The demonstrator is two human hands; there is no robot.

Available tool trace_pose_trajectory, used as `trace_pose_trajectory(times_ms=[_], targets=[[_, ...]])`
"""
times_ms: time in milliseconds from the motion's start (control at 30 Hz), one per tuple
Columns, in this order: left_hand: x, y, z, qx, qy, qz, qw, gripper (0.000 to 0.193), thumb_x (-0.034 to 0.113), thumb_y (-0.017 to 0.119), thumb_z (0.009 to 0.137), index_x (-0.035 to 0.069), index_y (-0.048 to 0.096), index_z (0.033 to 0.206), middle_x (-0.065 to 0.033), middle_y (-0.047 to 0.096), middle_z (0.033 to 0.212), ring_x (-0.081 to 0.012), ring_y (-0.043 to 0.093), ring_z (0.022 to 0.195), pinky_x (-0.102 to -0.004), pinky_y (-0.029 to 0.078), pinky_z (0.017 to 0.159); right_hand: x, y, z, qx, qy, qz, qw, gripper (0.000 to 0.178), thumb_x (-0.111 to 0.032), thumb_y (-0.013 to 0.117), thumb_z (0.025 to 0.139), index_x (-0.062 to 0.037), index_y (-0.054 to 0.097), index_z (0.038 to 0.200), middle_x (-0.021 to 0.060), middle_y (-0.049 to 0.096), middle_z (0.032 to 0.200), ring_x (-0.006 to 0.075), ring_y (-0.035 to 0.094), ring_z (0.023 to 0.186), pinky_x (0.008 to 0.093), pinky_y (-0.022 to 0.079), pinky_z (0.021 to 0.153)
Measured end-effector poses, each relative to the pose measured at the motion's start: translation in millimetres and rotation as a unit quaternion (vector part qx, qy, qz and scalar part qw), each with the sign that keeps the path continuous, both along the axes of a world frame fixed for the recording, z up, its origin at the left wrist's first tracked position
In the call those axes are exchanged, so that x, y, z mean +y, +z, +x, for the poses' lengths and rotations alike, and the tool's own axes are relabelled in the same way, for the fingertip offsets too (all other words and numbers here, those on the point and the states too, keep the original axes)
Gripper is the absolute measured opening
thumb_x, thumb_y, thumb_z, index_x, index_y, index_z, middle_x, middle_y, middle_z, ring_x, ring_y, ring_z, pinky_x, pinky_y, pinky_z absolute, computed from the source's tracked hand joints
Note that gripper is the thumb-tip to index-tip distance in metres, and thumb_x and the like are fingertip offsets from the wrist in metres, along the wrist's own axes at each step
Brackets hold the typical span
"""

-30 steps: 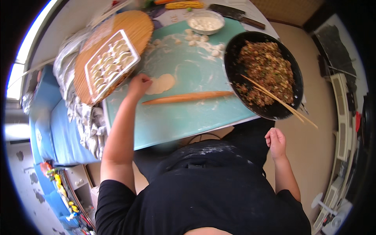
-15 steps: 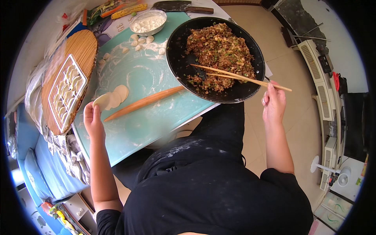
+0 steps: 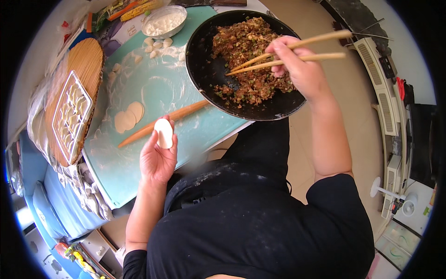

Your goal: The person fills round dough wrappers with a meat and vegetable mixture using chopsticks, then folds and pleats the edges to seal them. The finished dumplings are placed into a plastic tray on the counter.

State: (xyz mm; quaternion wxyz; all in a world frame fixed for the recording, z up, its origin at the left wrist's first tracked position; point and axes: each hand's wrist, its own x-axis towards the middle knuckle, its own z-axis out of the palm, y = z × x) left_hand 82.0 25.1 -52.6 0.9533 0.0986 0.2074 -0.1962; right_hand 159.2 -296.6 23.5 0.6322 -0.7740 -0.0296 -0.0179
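Observation:
In my left hand a round dumpling wrapper rests across the fingers, palm up, over the near edge of the floured mat. My right hand grips a pair of wooden chopsticks. Their tips touch the minced filling heaped in a black pan. Several more wrappers lie overlapping on the mat. A tapered rolling pin lies slantwise behind my left hand, its right end against the pan.
At the left, a woven round board bears a white tray of shaped dumplings. A bowl of flour stands at the back, with small dough pieces before it. A dark cleaver lies at the far edge.
My left hand has lifted a wrapper off the others and brought it right, turning palm up. My right hand has moved left over the pan, and the chopsticks now point into the filling, tips apart.

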Motion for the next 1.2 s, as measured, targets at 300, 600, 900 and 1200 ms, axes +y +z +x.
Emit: trace_pose_trajectory(times_ms=[300,600,900,1200], targets=[[-35,-5,-9,0.022,-0.097,0.088,0.991,0.036,0.012,0.051,0.088,0.008,0.041,0.122,-0.0129,0.048,0.123,-0.0257,0.052,0.109,-0.0382,0.052,0.082,-4,-25,-32,-0.137,-0.051,0.042,0.988,0.018,-0.013,0.051,0.089,0.0045,0.058,0.091,0.0085,0.06,0.079,0.0126,0.059,0.065,0.0226,0.049,0.055],[-56,0,-5,-0.007,-0.187,0.154,0.97,0.041,0.012,0.053,0.086,0.0,0.037,0.122,-0.0178,0.046,0.124,-0.0284,0.05,0.11,-0.0387,0.048,0.088,-30,-41,-72,-0.01,-0.122,-0.001,0.992,0.027,-0.018,0.044,0.093,0.0049,0.056,0.098,0.0098,0.058,0.08,0.0187,0.061,0.07,0.0279,0.051,0.066],[-70,1,-3,-0.016,-0.196,0.16,0.967,0.039,0.018,0.051,0.087,-0.002,0.04,0.119,-0.0182,0.048,0.12,-0.0281,0.051,0.109,-0.0377,0.046,0.089,-27,-37,-66,0.042,-0.054,0.038,0.997,0.029,-0.019,0.042,0.094,0.0055,0.056,0.102,0.0113,0.06,0.086,0.0175,0.061,0.078,0.0267,0.049,0.072],[-80,2,2,-0.019,-0.188,0.153,0.97,0.04,0.018,0.045,0.09,-0.003,0.038,0.122,-0.0189,0.048,0.122,-0.0299,0.049,0.111,-0.0382,0.045,0.091,-27,-35,-75,0.045,-0.014,0.068,0.997,0.032,-0.02,0.039,0.095,0.0068,0.055,0.104,0.0112,0.06,0.086,0.0197,0.062,0.08,0.0267,0.049,0.073]])
